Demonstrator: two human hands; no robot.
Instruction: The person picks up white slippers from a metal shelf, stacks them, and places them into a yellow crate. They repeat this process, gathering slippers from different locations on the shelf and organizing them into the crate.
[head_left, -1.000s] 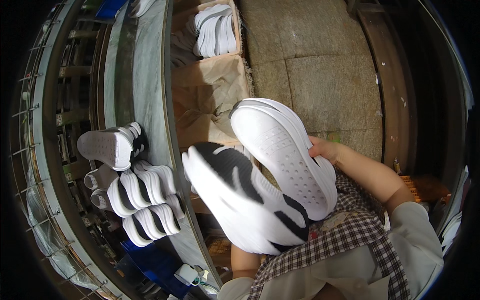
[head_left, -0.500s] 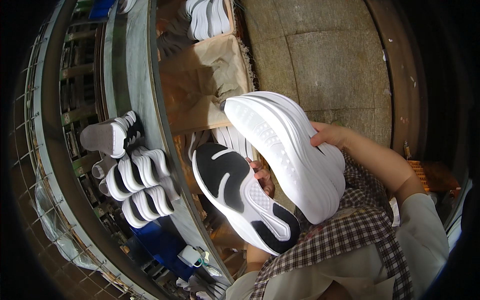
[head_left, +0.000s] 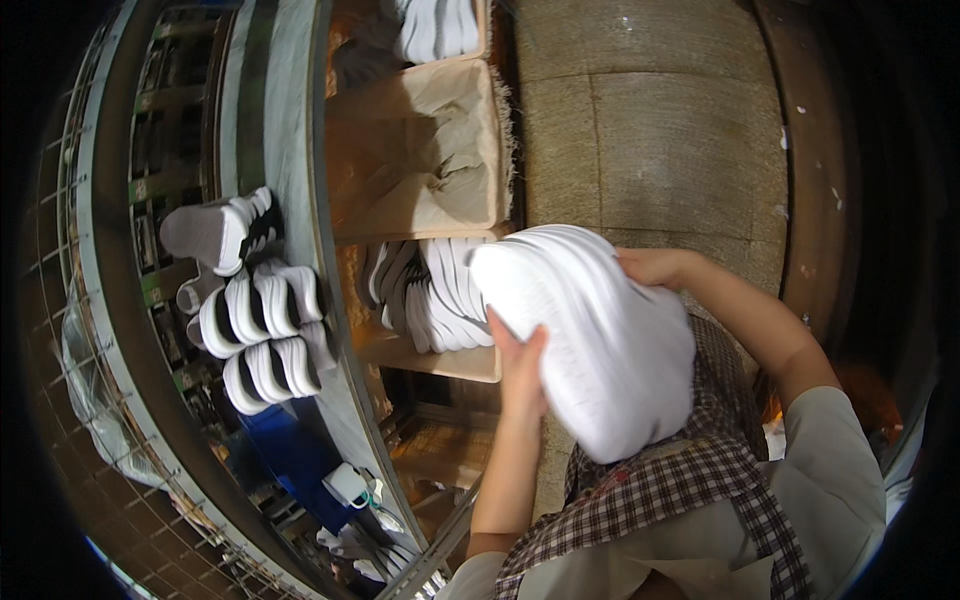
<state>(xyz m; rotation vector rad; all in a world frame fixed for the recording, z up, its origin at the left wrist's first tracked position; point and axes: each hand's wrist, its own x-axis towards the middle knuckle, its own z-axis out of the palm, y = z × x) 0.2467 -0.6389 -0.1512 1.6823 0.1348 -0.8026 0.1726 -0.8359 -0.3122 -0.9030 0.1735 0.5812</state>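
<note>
A stack of white shoe soles is held in front of my checked apron, smeared by motion. My left hand grips its left edge, thumb and fingers around the side. At the stack's upper right, my right hand is closed on the outer edge, with some fingers hidden behind. To the left of my left hand is a box with several white and black soles standing in a row.
Beyond that stands a cloth-lined box, then another with white soles. Along the left runs a metal ledge, with several white-and-black soles beside it. A blue sheet-like thing lies lower left. Brown matting covers the floor.
The black-and-white sole in my left hand no longer shows separately. My left hand has moved onto the white stack, which has turned and shifted slightly. The box of soles is now less covered.
</note>
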